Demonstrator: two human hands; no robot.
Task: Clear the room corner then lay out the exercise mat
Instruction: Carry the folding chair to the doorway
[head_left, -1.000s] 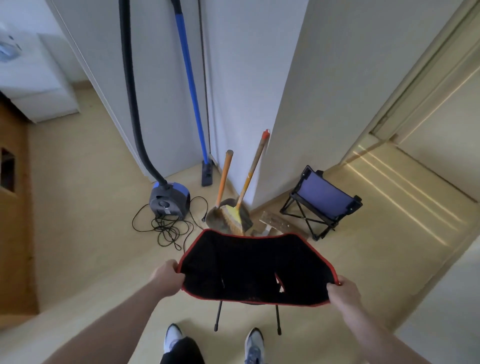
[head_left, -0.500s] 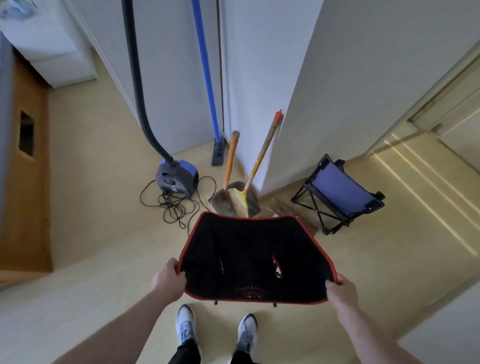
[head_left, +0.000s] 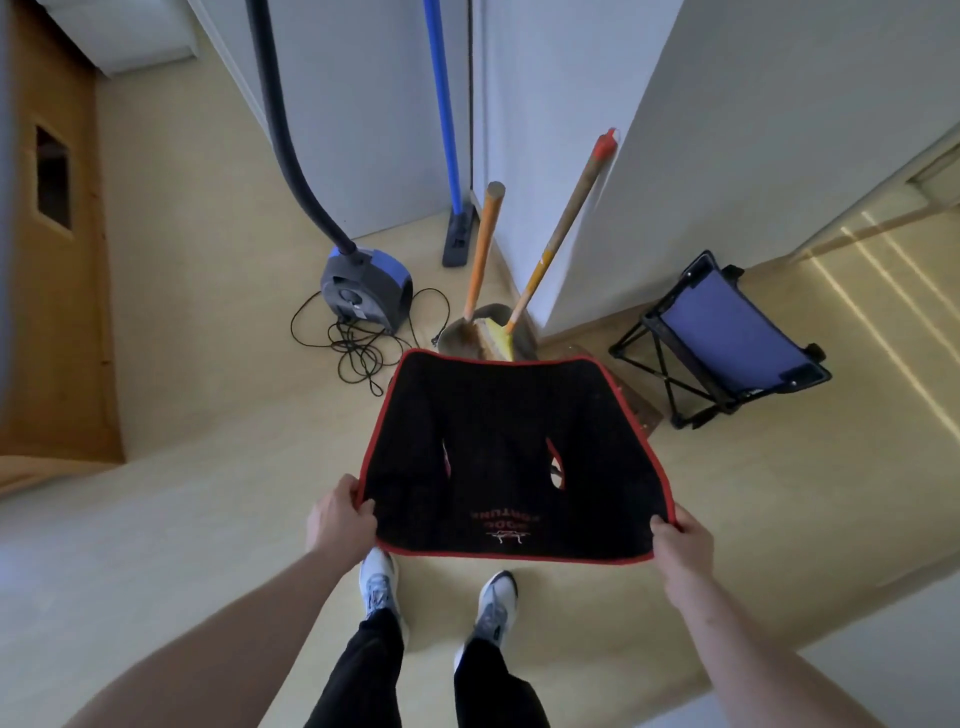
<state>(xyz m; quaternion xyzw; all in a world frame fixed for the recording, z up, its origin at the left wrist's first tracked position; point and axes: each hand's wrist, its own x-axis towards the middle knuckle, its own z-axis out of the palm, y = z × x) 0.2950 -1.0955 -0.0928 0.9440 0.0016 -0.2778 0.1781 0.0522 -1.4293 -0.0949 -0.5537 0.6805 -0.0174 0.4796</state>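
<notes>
I hold a black folding camp chair with red piping (head_left: 509, 457) off the floor in front of my legs. My left hand (head_left: 336, 519) grips its near left corner and my right hand (head_left: 678, 551) grips its near right corner. The chair's legs are hidden under the fabric. Beyond it, in the room corner, stand a blue vacuum cleaner (head_left: 366, 288) with a black hose, a blue-handled mop (head_left: 441, 104), and a broom (head_left: 558, 228) resting in a dustpan (head_left: 462, 335) with an orange handle. No exercise mat is in view.
A second folding stool with a blue seat (head_left: 722, 338) stands at the right by the wall. The vacuum's black cord (head_left: 358, 348) lies loose on the floor. A wooden cabinet (head_left: 52, 234) lines the left side. A flat brown board (head_left: 641, 408) lies behind the chair.
The view has tilted down and I have stepped back a little; the chair has risen closer to me, and its legs no longer show. Both hands keep their grip.
</notes>
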